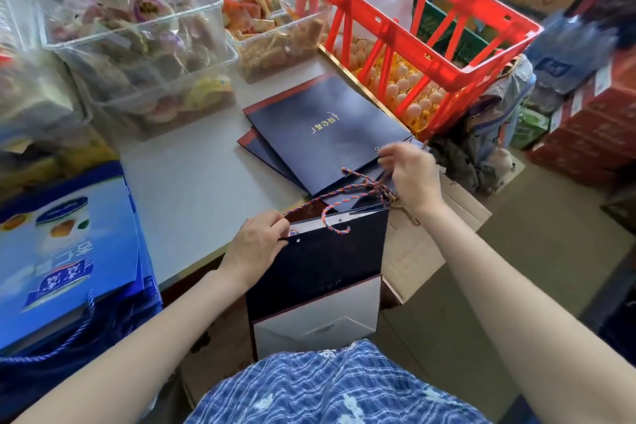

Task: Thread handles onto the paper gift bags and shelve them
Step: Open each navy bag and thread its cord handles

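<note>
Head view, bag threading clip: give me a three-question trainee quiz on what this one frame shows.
1. True or false: the left hand grips the top edge of the upright navy bag.
2. What does the right hand pinch? A) a snack packet B) the twisted cord C) an egg
3. Fill in: the flat navy bags lie on the table beside a red ____.

Key: 1 true; 2 B; 3 crate.
</note>
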